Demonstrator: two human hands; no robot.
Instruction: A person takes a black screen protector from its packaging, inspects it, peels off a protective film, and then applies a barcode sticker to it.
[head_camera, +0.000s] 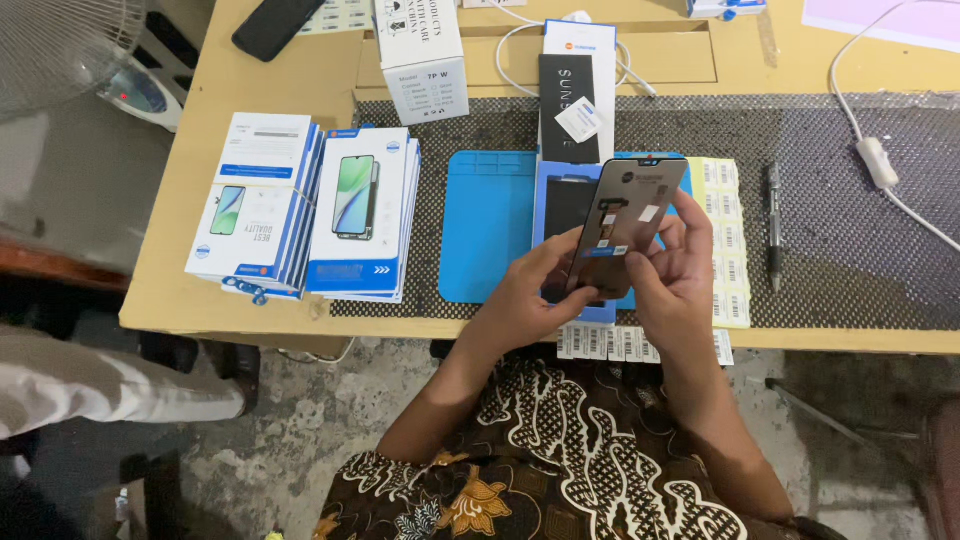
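Observation:
I hold a dark phone screen panel (628, 222) tilted up in front of me, above the table's near edge. My left hand (528, 292) grips its lower left edge with the fingers behind it. My right hand (675, 270) holds its right side, thumb on the face near a small white sticker. Beneath the panel lies an open blue box (553, 215) with a dark insert, resting on a blue work mat (488, 225).
Two stacks of white and blue phone-part boxes (305, 205) stand at the left of the wooden table (175, 290). Sheets of barcode labels (728, 240), a pen (775, 225), a white cable with switch (878, 160), a black box (570, 105) and a white carton (420, 55) lie further back. A fan (60, 50) sits far left.

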